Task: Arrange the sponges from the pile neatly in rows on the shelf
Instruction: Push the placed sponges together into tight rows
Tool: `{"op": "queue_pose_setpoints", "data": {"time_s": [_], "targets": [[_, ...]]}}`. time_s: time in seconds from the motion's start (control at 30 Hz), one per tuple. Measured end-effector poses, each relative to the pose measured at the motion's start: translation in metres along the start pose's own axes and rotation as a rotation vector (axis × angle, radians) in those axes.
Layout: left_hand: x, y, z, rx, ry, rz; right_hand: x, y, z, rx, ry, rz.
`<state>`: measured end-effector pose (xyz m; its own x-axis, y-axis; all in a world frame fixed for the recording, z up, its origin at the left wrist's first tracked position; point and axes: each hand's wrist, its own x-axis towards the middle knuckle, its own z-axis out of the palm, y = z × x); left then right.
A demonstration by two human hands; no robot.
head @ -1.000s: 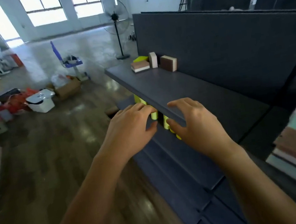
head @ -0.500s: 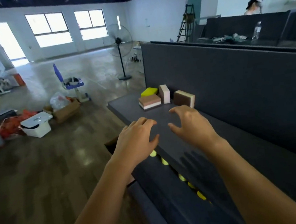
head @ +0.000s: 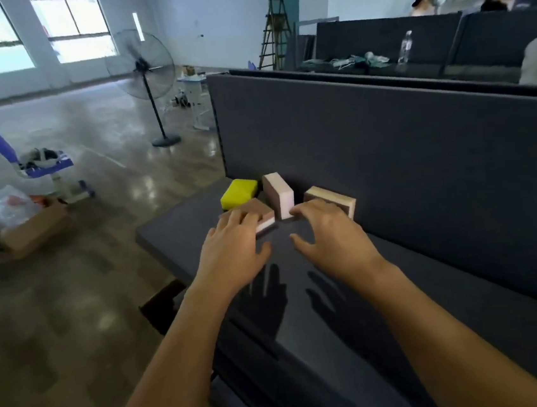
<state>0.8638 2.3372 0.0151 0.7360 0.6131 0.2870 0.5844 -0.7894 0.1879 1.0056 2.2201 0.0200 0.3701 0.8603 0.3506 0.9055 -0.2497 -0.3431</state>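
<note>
On the shelf, white-brown sponge on edge, long axis front-to-back.

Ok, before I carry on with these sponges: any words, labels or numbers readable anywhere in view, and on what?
No text in this view can be read.
Label on the bottle: too small and blurred to read.
Yellow sponge and upright sponge: no print on the faces that show.
Cardboard box: no marking shows.

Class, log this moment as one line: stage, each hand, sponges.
stage: pre-grasp at shelf | left hand: open, fingers over flat brown sponge | right hand: open, empty, beside upright sponge | yellow sponge: untouched
</note>
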Motion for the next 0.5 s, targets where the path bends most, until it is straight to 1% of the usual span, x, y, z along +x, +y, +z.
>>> {"op": "queue_pose_setpoints", "data": {"time_s": [0.17, 0.37, 0.5], "targets": [[0.065, -0.046, 0.028, 0.062, -0.086, 0.022, 0.048, -0.004, 0.018, 0.014, 0.087, 0.104], [0.102, -0.08, 0.053, -0.048, -0.229, 0.098, 0.098, -0.021, 0.04, 0.051, 0.074, 0.145], [0.1, -0.114, 0.044, -0.05, -0.2, 0.133, 0.131, -0.032, 0.063, 0.104, 0.061, 0.149]]}}
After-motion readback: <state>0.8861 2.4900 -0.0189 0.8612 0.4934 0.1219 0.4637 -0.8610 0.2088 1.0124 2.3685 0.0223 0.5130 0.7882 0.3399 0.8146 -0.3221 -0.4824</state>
